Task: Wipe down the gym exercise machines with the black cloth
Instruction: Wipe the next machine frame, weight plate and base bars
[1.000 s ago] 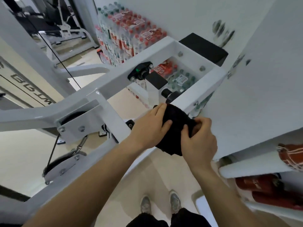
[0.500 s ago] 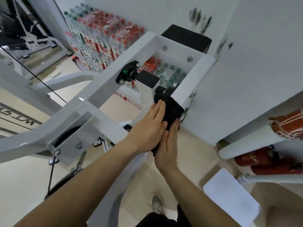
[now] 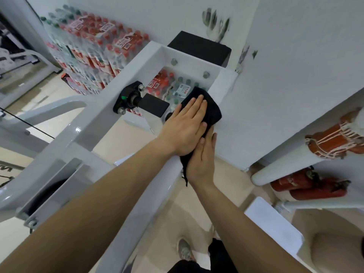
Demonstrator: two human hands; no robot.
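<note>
Folded into a thick pad, matte and fuzzy: the black cloth [image 3: 209, 109], wrapped over the top edge of the right-hand bar of the machine's white frame [image 3: 126, 75], just short of the bolted plate at the frame's far end. One loose corner with a trailing thread hanging below the bar on the near side. Flat on top of it, the left hand [image 3: 185, 129], fingers straight and close together, pressing the cloth down onto the frame. Against the outer face of the same bar, the right hand [image 3: 201, 160], fingers likewise straight and together, palm holding the lower part of the cloth to the metal. Most of the cloth covered by the two hands, so full shape hard to judge; probably doubled over, going by the thick rounded edge past the fingertips. Inside the frame, near the left hand, a black bracket [image 3: 128, 99] with a green dot, and a black block [image 3: 154, 105] on its shaft. Beyond the frame's far end, a black box [image 3: 199, 48], partly hidden by the plate. Left of the frame and through its opening, stacked packs of water bottles [image 3: 92, 52], labels too blurred to read. Right of the frame, low down, red fire extinguishers [image 3: 307, 186]. Below the frame, a grey shoe [image 3: 184, 251], legs cut off by the bottom edge.
</note>
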